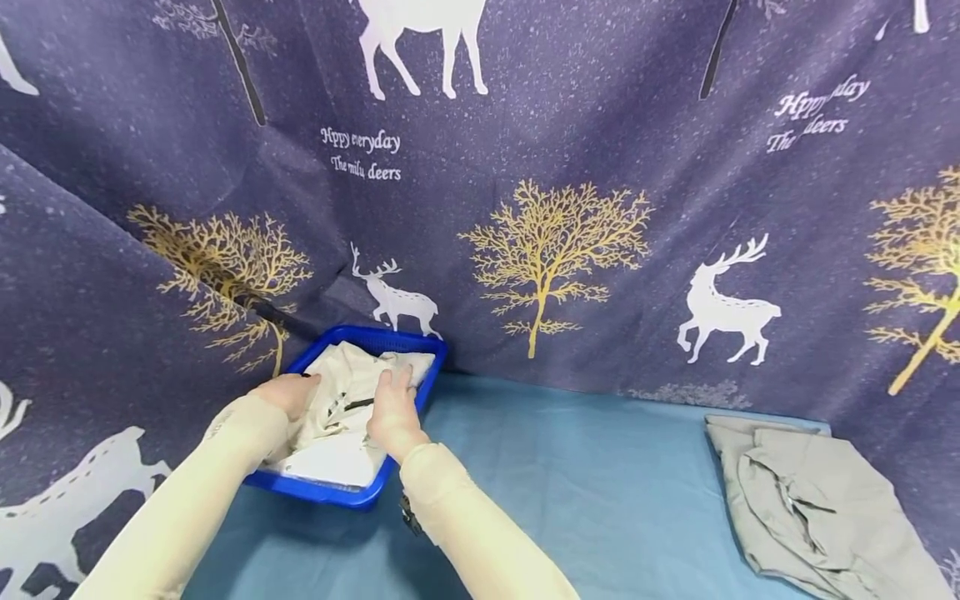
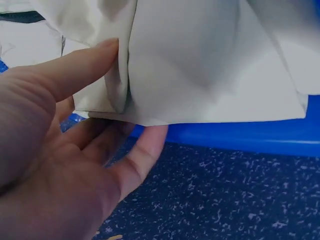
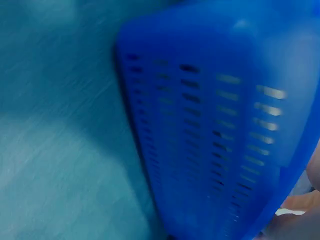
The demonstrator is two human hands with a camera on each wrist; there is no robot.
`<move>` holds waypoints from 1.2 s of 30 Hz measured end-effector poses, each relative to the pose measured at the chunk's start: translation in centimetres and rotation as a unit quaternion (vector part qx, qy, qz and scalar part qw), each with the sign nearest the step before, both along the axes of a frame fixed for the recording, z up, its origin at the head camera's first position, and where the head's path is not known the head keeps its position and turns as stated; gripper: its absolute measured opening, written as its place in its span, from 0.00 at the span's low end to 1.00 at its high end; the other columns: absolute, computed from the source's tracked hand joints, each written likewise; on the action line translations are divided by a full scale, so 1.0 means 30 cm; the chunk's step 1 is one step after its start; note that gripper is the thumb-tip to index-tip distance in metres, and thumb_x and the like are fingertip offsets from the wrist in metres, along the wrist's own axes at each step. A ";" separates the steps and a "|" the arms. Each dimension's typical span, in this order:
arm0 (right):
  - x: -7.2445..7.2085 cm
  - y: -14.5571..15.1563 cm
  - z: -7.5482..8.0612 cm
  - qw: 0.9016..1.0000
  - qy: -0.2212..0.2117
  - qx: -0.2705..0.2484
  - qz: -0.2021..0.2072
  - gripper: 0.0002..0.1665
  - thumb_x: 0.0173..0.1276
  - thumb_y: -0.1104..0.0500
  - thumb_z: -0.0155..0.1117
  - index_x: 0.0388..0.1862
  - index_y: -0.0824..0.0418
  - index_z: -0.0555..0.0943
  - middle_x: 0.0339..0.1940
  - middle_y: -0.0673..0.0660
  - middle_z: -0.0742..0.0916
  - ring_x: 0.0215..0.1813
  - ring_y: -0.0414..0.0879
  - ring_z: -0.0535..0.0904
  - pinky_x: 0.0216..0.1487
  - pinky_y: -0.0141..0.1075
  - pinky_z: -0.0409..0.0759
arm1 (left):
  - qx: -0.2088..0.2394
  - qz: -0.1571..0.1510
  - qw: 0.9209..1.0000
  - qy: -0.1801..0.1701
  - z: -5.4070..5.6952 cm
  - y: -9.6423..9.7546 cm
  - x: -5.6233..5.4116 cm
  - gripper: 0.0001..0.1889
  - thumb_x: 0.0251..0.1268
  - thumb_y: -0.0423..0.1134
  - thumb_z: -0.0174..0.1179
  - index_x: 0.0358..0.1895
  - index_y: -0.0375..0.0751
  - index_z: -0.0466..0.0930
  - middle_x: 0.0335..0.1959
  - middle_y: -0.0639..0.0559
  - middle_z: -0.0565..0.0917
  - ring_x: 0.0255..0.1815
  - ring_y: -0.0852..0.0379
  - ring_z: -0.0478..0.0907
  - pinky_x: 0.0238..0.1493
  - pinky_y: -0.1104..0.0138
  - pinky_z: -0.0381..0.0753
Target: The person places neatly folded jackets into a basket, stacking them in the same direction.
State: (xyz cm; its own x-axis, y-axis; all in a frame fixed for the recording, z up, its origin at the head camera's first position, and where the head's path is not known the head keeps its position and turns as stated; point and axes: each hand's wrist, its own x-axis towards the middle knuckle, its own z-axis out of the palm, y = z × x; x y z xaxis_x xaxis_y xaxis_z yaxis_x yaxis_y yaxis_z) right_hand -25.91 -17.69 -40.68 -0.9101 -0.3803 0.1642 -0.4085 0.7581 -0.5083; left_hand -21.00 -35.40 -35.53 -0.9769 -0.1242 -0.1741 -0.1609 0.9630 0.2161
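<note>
A cream folded garment [image 1: 347,371] lies bunched in a blue plastic basket [image 1: 318,490], with dark marks or trim showing on its folds. At the basket's left side, my left hand [image 1: 288,396] holds the cloth's edge. In the left wrist view the thumb [image 2: 85,67] lies on top of a fold and the fingers are under it. My right hand [image 1: 396,412] reaches over the basket's right rim, its fingers looking fairly straight against the cloth. The right wrist view shows mostly the slotted basket wall, with only a sliver of that hand at the edge.
A grey folded garment [image 1: 832,508] lies at the right on the blue table covering [image 1: 585,475]. Behind the basket hangs a dark blue curtain [image 1: 465,225] printed with deer and trees. It runs close along the basket's back and left.
</note>
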 end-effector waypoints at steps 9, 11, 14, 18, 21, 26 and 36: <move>0.053 0.118 0.041 0.991 0.079 0.083 0.063 0.47 0.59 0.51 0.73 0.75 0.49 0.61 0.77 0.63 0.57 0.74 0.61 0.56 0.61 0.51 0.71 | -0.108 -0.125 0.986 -0.004 0.053 0.013 -0.072 0.28 0.61 0.32 0.62 0.65 0.28 0.70 0.66 0.18 0.60 0.65 0.21 0.57 0.61 0.37 0.62; 0.049 0.170 0.054 0.991 0.081 0.078 0.075 0.46 0.61 0.49 0.70 0.76 0.50 0.61 0.77 0.65 0.56 0.75 0.63 0.55 0.62 0.54 0.69 | -0.094 -0.131 0.987 0.004 0.071 0.029 -0.086 0.32 0.61 0.35 0.63 0.68 0.27 0.67 0.68 0.18 0.57 0.67 0.21 0.55 0.62 0.37 0.61; 0.041 0.252 0.068 0.991 0.073 0.060 0.092 0.45 0.64 0.46 0.68 0.77 0.52 0.60 0.78 0.67 0.53 0.76 0.64 0.52 0.63 0.57 0.67 | -0.073 -0.144 0.987 0.022 0.089 0.051 -0.101 0.34 0.60 0.35 0.63 0.69 0.27 0.65 0.69 0.18 0.55 0.67 0.20 0.54 0.63 0.37 0.61; 0.042 0.370 0.079 0.993 0.046 0.029 0.105 0.45 0.67 0.47 0.66 0.78 0.53 0.59 0.79 0.67 0.49 0.77 0.64 0.48 0.65 0.61 0.63 | -0.039 -0.159 0.986 0.042 0.093 0.081 -0.119 0.34 0.62 0.36 0.63 0.70 0.26 0.63 0.69 0.18 0.54 0.67 0.20 0.55 0.63 0.37 0.61; 0.049 0.462 0.077 0.993 0.040 0.006 0.108 0.43 0.69 0.47 0.65 0.78 0.54 0.59 0.79 0.67 0.50 0.77 0.64 0.48 0.66 0.62 0.61 | -0.013 -0.174 0.983 0.063 0.085 0.121 -0.131 0.34 0.64 0.37 0.62 0.70 0.26 0.62 0.69 0.18 0.56 0.68 0.21 0.53 0.65 0.36 0.56; 0.068 0.613 0.066 0.993 0.051 -0.030 0.105 0.42 0.68 0.50 0.66 0.77 0.55 0.61 0.78 0.69 0.51 0.76 0.66 0.49 0.66 0.64 0.59 | 0.033 -0.215 0.969 0.114 0.053 0.224 -0.140 0.32 0.65 0.36 0.61 0.70 0.26 0.63 0.68 0.19 0.57 0.69 0.23 0.54 0.65 0.38 0.58; 0.098 0.899 0.046 0.995 0.024 -0.074 0.056 0.43 0.69 0.51 0.66 0.78 0.53 0.58 0.80 0.64 0.49 0.78 0.62 0.45 0.67 0.65 0.56 | 0.087 -0.255 0.957 0.102 0.019 0.456 -0.146 0.34 0.70 0.41 0.59 0.75 0.35 0.59 0.74 0.28 0.54 0.73 0.31 0.53 0.68 0.43 0.57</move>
State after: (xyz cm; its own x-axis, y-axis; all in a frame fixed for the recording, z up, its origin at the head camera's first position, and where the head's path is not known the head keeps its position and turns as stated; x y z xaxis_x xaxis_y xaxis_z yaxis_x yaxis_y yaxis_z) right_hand -22.98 9.28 -39.31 -0.8532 -0.4469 0.2690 -0.5129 0.6250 -0.5885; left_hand -25.40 -21.71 -34.97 -0.9184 0.3921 0.0531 0.3841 0.8513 0.3573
